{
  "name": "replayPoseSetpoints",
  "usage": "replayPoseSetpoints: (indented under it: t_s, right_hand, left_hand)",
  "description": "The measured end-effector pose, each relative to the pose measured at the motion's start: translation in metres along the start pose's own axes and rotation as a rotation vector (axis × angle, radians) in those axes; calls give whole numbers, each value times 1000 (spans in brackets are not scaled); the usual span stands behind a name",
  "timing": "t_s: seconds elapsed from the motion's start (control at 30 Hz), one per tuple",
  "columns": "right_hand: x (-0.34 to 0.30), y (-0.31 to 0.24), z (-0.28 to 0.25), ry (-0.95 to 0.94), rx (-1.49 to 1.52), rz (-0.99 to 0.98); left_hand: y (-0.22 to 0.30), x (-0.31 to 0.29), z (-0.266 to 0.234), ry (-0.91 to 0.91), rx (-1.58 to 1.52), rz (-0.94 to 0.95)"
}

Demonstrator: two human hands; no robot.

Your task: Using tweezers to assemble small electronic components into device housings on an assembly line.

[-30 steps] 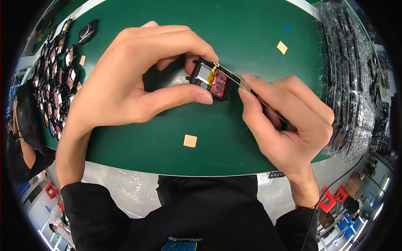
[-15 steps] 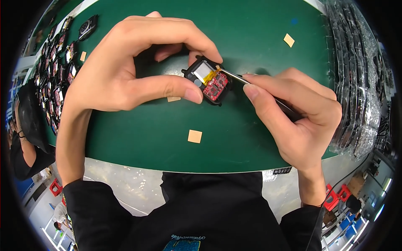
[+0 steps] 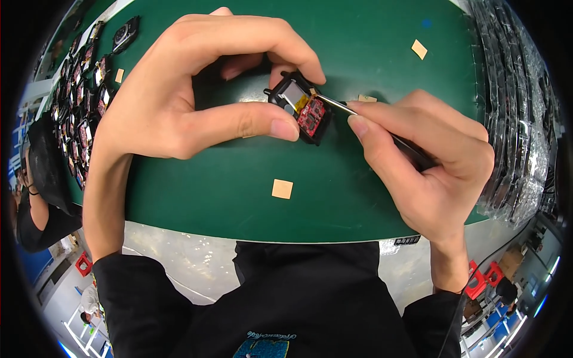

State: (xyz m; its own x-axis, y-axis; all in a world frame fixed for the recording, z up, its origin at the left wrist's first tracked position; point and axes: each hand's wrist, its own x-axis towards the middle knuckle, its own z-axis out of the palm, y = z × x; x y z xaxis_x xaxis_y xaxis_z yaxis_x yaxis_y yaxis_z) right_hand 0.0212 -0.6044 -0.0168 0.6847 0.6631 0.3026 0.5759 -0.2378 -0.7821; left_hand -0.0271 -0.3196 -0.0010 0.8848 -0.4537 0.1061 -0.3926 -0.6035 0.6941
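My left hand (image 3: 149,98) grips a small black watch case (image 3: 324,126) between thumb and fingers above the green table. Inside the case are a red circuit board (image 3: 311,116), a silvery battery-like block (image 3: 295,93) and a strip of amber tape. My right hand (image 3: 427,161) is closed around slim metal tweezers (image 3: 336,104). Their tip touches, or comes very near, a small tan piece (image 3: 313,92) at the upper end of the board. Whether the tips pinch that piece is too small to tell.
Several open watch cases (image 3: 80,113) cover the table's left side, with a dark watch-like unit (image 3: 125,36) beyond them. Tan paper squares (image 3: 282,189) lie about the green table (image 3: 215,203). Stacked clear plastic trays (image 3: 507,119) line the right edge. Another person's arm (image 3: 37,200) shows far left.
The watch case has tilted and shifted slightly up and right with my left hand. The tweezers have stayed at its upper end. A paper square has come into sight behind my right fingertips.
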Motion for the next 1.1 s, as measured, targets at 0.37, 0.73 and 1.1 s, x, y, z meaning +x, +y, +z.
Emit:
replayPoseSetpoints:
  t_s: [0.37,0.73,1.1]
  right_hand:
    - [0,0,-3,-28,31,23]
    - [1,-1,-1,-27,-2,15]
    - [-1,1,2,8,-14,-42]
  left_hand:
    - [0,0,1,-1,4,78]
    - [3,1,1,5,19,100]
    - [-3,-2,7,31,-51,90]
